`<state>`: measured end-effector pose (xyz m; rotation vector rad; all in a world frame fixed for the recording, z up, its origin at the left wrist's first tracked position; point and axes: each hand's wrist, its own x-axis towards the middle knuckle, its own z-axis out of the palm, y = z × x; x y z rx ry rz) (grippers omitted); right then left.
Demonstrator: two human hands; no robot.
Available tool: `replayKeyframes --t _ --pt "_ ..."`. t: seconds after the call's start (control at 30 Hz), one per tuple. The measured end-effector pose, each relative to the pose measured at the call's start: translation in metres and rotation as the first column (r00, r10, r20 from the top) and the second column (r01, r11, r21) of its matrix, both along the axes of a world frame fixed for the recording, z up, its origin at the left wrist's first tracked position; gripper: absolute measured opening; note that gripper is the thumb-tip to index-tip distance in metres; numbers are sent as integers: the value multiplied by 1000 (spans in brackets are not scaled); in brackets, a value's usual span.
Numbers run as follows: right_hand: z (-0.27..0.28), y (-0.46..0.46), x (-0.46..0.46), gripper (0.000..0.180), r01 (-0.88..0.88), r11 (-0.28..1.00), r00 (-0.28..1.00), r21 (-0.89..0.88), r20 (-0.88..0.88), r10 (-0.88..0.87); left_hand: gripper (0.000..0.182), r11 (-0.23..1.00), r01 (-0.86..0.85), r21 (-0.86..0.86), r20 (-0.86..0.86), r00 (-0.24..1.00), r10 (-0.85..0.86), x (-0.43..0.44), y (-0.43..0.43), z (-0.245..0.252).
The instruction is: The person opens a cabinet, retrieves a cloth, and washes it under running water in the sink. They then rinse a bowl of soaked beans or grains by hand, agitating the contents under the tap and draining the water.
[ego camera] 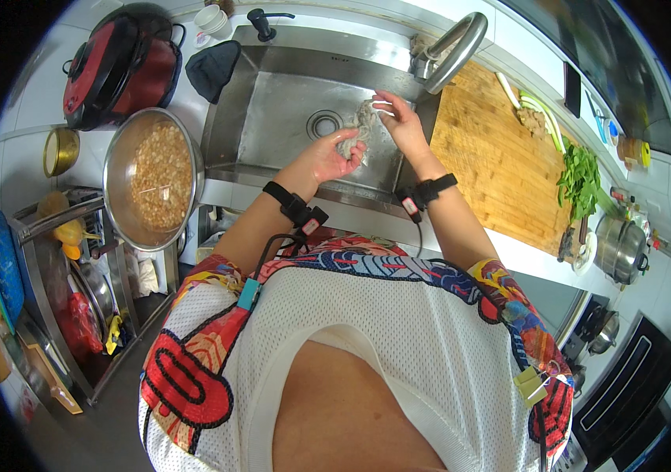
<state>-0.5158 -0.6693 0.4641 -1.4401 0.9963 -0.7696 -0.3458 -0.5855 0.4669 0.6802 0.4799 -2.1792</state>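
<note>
Over the stainless steel sink (279, 106), my left hand (335, 158) grips the lower part of a twisted, wet-looking greyish cloth (365, 121). The cloth rises from that fist toward my other hand. My right hand (401, 123) is beside the cloth's upper end with its fingers apart; whether a fingertip touches the cloth is unclear. Below and left of the cloth lies the round sink drain (324, 125). A curved metal faucet (456, 53) arches over the sink's far right corner, and no water stream shows.
A wooden cutting board (489, 159) to the right bears scallions (542, 115), ginger (531, 122) and leafy greens (580, 177). At the left stand a steel bowl of soaked beans or kernels (161, 177), a dark cloth (212, 69) and a red electric cooker (126, 71). A black soap dispenser (261, 25) is behind the sink.
</note>
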Motion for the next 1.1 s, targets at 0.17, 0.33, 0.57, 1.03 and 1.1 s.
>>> replayKeyframes --t 0.17,0.33,0.57,1.03,1.1 --pt "20 16 2 72 -487 675 862 -554 -431 268 19 986 148 -73 5 989 -148 4 -2 7" --pt "27 8 7 53 -661 626 717 -414 -594 364 14 926 327 -190 115 944 -310 5 -2 22" --pt "20 9 11 23 -701 620 568 -352 -802 186 19 622 750 -224 776 524 -352 11 -18 14" --pt "-53 39 14 19 -309 913 847 265 -360 391 22 91 922 376 744 -359 563 -2 -20 -9" --pt "-47 40 11 16 -248 854 872 457 -278 402 21 74 931 358 716 -324 619 -2 -19 -12"
